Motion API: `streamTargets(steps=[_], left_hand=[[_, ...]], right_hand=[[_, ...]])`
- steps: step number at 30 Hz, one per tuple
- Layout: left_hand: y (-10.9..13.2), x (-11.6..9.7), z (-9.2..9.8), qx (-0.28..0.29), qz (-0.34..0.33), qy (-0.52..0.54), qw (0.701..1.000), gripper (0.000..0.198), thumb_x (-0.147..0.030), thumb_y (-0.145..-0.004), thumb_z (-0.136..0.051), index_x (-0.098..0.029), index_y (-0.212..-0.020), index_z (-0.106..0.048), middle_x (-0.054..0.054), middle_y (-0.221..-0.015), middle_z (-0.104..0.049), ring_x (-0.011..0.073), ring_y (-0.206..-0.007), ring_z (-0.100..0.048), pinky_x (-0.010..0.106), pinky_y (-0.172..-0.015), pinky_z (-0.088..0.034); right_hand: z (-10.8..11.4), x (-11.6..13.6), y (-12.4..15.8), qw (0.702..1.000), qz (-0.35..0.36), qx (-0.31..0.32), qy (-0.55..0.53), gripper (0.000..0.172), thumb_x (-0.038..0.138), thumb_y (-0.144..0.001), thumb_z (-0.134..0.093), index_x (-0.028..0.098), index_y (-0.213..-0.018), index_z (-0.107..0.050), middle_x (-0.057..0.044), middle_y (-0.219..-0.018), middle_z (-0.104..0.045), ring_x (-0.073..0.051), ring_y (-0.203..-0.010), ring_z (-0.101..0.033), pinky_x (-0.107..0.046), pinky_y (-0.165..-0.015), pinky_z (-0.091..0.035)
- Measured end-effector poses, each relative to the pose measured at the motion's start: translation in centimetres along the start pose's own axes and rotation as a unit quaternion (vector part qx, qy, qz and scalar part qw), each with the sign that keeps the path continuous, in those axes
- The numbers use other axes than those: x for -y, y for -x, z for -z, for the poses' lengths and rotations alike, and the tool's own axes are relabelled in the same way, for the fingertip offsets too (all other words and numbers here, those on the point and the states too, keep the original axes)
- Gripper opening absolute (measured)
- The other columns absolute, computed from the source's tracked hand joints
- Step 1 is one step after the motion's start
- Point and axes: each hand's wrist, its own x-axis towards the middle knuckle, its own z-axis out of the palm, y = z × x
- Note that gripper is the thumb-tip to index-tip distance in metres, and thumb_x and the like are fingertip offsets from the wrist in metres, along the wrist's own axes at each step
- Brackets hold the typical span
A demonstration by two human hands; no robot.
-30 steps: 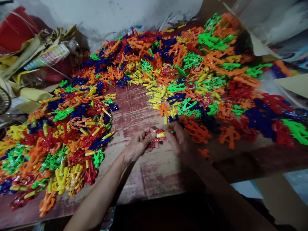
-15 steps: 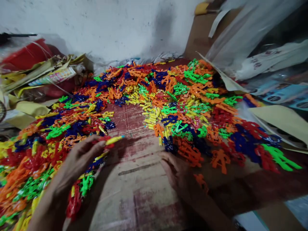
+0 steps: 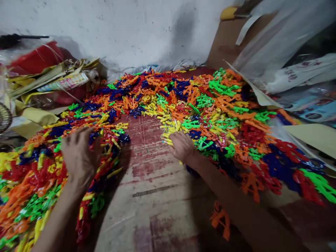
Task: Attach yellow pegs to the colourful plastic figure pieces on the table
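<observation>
Work surface, worn, patchy red over pale buff, one dark streak across its middle; yellow pieces, heaped right of centre among coloured plastic figures; right hand, fingers bent down onto the pieces, grip hidden; left hand, fingers parted, loosely curled over the left heap, nothing seen between them; white wall, marked, far; red tub, far left; brown carton, far right

No readable text, reddish lettering on white bag, blurred
</observation>
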Motion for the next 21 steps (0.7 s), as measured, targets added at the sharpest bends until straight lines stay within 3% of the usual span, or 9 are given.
streamTargets(steps=[5, 8, 10, 13, 16, 18, 20, 21], left_hand=[[0.6, -5.8, -1.8, 0.134, -0.083, 0.124, 0.98, 0.026, -0.03, -0.095, -0.048, -0.018, -0.112, -0.065, 0.011, -0.121, -0.066, 0.0286, -0.108, -0.06, 0.044, -0.094, -0.046], [1.0, -7.6, -3.5, 0.195, -0.096, 0.153, 0.964, 0.023, -0.021, -0.092, -0.048, -0.018, -0.107, -0.065, 0.012, -0.115, -0.067, 0.0273, -0.104, -0.062, 0.041, -0.092, -0.049], [0.6, -8.4, -4.4, 0.232, -0.095, 0.16, 0.955, 0.022, -0.018, -0.09, -0.048, -0.018, -0.103, -0.066, 0.012, -0.109, -0.069, 0.0265, -0.1, -0.064, 0.04, -0.09, -0.05], [-0.7, -9.5, -5.1, 0.283, -0.084, 0.157, 0.943, 0.02, -0.017, -0.091, -0.049, -0.018, -0.103, -0.066, 0.012, -0.104, -0.071, 0.0252, -0.098, -0.066, 0.036, -0.088, -0.05], [-2.4, -10.9, -6.2, 0.328, -0.055, 0.144, 0.932, 0.019, -0.019, -0.091, -0.054, -0.019, -0.104, -0.066, 0.011, -0.1, -0.072, 0.0241, -0.097, -0.068, 0.031, -0.084, -0.049], [-3.7, -12.1, -7.7, 0.338, -0.034, 0.139, 0.93, 0.017, -0.021, -0.091, -0.055, -0.019, -0.103, -0.067, 0.01, -0.095, -0.073, 0.0238, -0.093, -0.069, 0.03, -0.08, -0.048], [-5.2, -13.6, -9.6, 0.33, -0.015, 0.139, 0.933, 0.019, -0.022, -0.093, -0.052, -0.019, -0.104, -0.067, 0.011, -0.094, -0.073, 0.0241, -0.092, -0.069, 0.03, -0.078, -0.047], [-5.9, -14.3, -10.7, 0.325, -0.005, 0.14, 0.935, 0.02, -0.023, -0.094, -0.051, -0.018, -0.106, -0.067, 0.012, -0.096, -0.073, 0.0243, -0.093, -0.069, 0.03, -0.078, -0.047]], right_hand=[[-2.7, 1.9, -0.8, 1.0, 0.012, 0.0, -0.008, 0.035, 0.004, -0.086, -0.038, 0.004, -0.104, -0.068, -0.027, -0.111, -0.066, -0.04, -0.111, -0.056, -0.061, -0.093, -0.04], [-3.8, 2.8, 0.1, 0.999, 0.024, -0.021, -0.033, 0.049, -0.002, -0.083, -0.033, 0.006, -0.122, -0.062, -0.023, -0.128, -0.063, -0.038, -0.127, -0.052, -0.065, -0.105, -0.035], [-3.7, 2.9, 0.4, 0.996, 0.036, -0.044, -0.067, 0.049, 0.0, -0.086, -0.035, 0.009, -0.128, -0.058, -0.02, -0.133, -0.062, -0.034, -0.133, -0.05, -0.062, -0.111, -0.033], [-1.9, 2.0, 0.0, 0.987, 0.038, -0.086, -0.13, 0.034, 0.009, -0.09, -0.042, 0.016, -0.116, -0.064, -0.016, -0.121, -0.068, -0.032, -0.126, -0.055, -0.058, -0.111, -0.036], [0.7, 0.5, 0.2, 0.972, 0.003, -0.134, -0.192, 0.022, 0.021, -0.096, -0.043, 0.018, -0.1, -0.064, -0.014, -0.1, -0.071, -0.029, -0.104, -0.064, -0.051, -0.099, -0.047], [2.0, -0.3, 1.8, 0.947, -0.041, -0.166, -0.272, 0.028, 0.031, -0.101, -0.035, 0.02, -0.1, -0.061, -0.008, -0.081, -0.069, -0.021, -0.075, -0.065, -0.036, -0.076, -0.055], [2.5, -0.6, 4.5, 0.919, -0.055, -0.178, -0.346, 0.038, 0.045, -0.103, -0.028, 0.023, -0.098, -0.059, -0.001, -0.061, -0.06, -0.016, -0.048, -0.054, -0.028, -0.05, -0.05], [2.4, -0.5, 6.0, 0.908, -0.047, -0.174, -0.379, 0.038, 0.051, -0.101, -0.033, 0.024, -0.099, -0.059, 0.0, -0.061, -0.06, -0.016, -0.045, -0.052, -0.027, -0.046, -0.048]])
